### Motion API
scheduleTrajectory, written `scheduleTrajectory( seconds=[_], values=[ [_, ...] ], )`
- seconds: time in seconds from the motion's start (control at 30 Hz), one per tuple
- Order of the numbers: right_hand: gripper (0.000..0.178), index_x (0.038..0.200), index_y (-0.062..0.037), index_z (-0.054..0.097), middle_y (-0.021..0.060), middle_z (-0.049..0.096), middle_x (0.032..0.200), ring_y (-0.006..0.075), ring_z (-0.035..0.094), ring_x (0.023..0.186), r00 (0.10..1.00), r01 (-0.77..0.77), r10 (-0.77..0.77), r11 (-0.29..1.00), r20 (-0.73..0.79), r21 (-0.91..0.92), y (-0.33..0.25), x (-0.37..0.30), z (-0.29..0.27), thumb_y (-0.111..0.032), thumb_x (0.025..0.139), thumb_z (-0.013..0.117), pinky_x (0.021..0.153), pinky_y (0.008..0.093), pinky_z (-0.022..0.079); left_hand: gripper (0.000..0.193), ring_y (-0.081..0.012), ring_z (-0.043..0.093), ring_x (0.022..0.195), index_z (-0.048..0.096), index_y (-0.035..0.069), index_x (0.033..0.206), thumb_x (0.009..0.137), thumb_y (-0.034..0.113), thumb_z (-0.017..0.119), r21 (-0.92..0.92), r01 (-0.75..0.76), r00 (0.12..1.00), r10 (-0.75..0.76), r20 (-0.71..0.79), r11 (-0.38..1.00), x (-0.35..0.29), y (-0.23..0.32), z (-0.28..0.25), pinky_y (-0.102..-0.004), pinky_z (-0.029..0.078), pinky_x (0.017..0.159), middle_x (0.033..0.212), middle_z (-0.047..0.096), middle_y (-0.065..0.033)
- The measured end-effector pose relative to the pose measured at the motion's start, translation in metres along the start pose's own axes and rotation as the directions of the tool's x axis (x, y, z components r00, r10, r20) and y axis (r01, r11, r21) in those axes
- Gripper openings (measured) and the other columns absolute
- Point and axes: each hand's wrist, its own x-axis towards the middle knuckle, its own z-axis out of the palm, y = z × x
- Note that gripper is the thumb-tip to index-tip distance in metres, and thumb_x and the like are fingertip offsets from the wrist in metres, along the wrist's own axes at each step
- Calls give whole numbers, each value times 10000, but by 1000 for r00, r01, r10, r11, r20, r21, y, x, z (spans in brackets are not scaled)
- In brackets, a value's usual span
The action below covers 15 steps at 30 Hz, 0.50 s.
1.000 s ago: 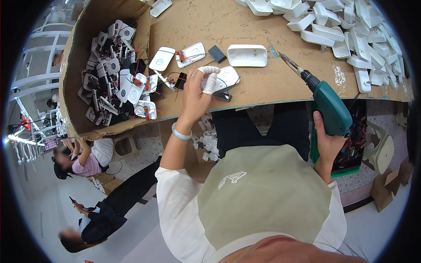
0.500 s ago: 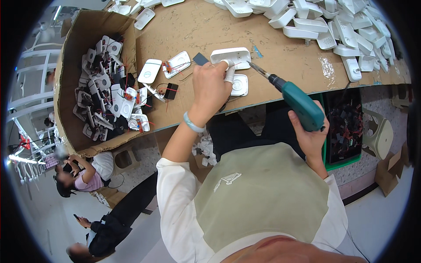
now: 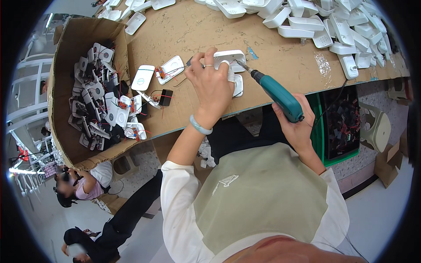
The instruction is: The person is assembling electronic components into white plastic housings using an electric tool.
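Note:
My left hand [image 3: 212, 90], with white wraps on its fingertips, is curled over the near-left part of an open white plastic housing [image 3: 234, 55]. Its thumb and finger are pinched together, but what they hold is hidden. My right hand [image 3: 298, 122] grips a green soldering gun [image 3: 278, 94] by its back end. The gun's metal tip touches or almost touches the housing's inside, close to my left fingertips. A white cover [image 3: 238, 85] lies just below the housing, partly behind my left hand.
At left stands a cardboard box [image 3: 90, 28] of wired white parts. Between it and my hand lie a white cover [image 3: 143, 78], a wired cover [image 3: 172, 70] and a black block [image 3: 165, 97]. White housings [image 3: 302, 26] are heaped at far right; a green-edged bin [image 3: 319, 151] sits below.
The soldering gun and my right hand have moved slightly left, the tip now further into the housing. My left hand's fingers have shifted and spread over it. The view has shifted a little.

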Motion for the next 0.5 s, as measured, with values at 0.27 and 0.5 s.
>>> scheduleTrajectory(
  seconds=[0.27, 0.5],
  values=[
    [269, 1010, 23, 669, 142, 641, 956, 272, 647, 802, 1000, 3, -2, 1000, 17, -16, 2, 1, 5, -55, 819, 840, 716, 324, 525, 202, -343, 467, 1189, 750, 78, 847, 646, 84, 749, 2, 6, 998, -6, 63, 1000, 0, -1, 6, -496, 320, 947, 1278, 590, -72],
    [262, 1013, 17, 670, 139, 643, 954, 282, 650, 811, 999, -16, 16, 1000, 32, -21, 3, 2, 6, -43, 816, 832, 723, 329, 526, 204, -340, 468, 1185, 757, 79, 855, 651, 70, 742, 13, 5, 998, -6, 57, 1000, 0, -1, 10, -505, 315, 949, 1269, 587, -73]
  ],
)
